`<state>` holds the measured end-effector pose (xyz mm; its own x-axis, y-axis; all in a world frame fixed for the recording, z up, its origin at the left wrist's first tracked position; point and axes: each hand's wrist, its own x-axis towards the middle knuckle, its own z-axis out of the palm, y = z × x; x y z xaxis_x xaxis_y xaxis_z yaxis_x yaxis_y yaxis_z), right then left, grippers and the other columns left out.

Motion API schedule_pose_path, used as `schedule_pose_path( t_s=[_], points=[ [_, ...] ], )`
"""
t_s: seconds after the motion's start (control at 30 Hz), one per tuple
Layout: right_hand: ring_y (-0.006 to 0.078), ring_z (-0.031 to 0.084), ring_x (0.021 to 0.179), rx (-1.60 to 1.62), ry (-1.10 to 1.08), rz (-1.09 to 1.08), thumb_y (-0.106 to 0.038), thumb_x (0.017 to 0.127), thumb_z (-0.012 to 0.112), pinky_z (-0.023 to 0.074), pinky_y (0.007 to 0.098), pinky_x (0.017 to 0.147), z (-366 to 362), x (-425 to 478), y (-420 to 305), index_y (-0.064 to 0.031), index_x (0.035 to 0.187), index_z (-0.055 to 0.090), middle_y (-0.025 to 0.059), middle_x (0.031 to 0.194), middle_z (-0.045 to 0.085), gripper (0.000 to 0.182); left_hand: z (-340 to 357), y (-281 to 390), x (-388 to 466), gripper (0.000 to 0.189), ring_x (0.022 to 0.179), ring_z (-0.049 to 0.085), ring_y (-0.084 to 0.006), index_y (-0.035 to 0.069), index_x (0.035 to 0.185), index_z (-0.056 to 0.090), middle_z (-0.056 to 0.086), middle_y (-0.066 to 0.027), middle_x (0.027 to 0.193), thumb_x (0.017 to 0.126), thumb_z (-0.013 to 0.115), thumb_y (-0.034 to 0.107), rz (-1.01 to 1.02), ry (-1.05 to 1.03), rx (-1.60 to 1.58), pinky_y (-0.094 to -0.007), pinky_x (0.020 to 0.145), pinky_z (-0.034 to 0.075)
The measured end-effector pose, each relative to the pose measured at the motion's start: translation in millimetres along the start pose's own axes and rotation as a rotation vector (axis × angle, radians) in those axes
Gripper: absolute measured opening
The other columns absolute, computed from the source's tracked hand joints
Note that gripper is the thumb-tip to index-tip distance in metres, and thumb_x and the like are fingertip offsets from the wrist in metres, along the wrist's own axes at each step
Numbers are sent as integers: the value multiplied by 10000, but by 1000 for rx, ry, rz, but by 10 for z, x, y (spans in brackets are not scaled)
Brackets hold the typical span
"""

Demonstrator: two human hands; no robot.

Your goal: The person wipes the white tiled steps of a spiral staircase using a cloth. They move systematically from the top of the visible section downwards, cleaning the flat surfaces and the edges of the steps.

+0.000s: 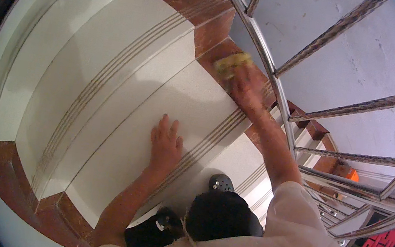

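My right hand (246, 90) grips a yellow cloth or sponge (233, 64), both blurred. It presses the yellow thing against the reddish-brown edge border (212, 44) of the stairs, close by the railing's foot. On the cream stair tread (195, 85) my left hand (167, 142) rests palm down with its fingers apart, holding nothing. Grooved anti-slip lines (215, 133) run along the front of this tread, to the right of my left hand. The palm side of both hands is hidden.
A metal railing (257, 37) with twisted bars (331, 36) curves along the right side. More cream steps (78, 57) rise at the upper left. My dark clog (221, 183) stands on a lower step. An orange object (352, 175) lies beyond the railing, below.
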<state>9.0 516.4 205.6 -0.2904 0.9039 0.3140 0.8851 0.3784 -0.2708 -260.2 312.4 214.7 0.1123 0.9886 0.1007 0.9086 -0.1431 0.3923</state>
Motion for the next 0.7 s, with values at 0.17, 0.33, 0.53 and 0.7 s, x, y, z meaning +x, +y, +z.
schedule_pose_path(
  t_s=[0.17,0.33,0.53,0.7],
  points=[
    [426,583,1126,32,115,445,-199,901,596,489,477,932,-58,-449,519,-98,1357,498,236,1336,525,477,-55,-31,-80,531,1342,346,-436,-3,1344,456,305,-285,1480,863,619,153,56,36,-57,-593,1087,260],
    [463,431,1266,49,362,263,-119,848,650,406,529,1020,-60,-1150,-209,-96,1329,520,242,1392,437,498,-108,37,-107,515,1340,347,-443,2,1339,461,306,-287,1481,868,607,151,52,-8,-82,-585,1085,266],
    [442,406,1302,354,-78,-229,-133,768,709,371,564,1043,-99,-1834,-1489,-118,1277,552,215,1412,429,533,-190,-39,-26,501,1328,352,-453,22,1344,459,312,-279,1480,882,596,162,48,87,-97,-580,1089,274],
    [443,380,1332,390,-427,-424,-226,832,680,329,555,1092,-105,-1214,-1513,-126,1346,506,199,1434,430,552,-610,-283,-166,500,1318,368,-445,46,1353,458,310,-267,1488,884,602,144,-37,97,-1,-574,1089,291]
  ],
)
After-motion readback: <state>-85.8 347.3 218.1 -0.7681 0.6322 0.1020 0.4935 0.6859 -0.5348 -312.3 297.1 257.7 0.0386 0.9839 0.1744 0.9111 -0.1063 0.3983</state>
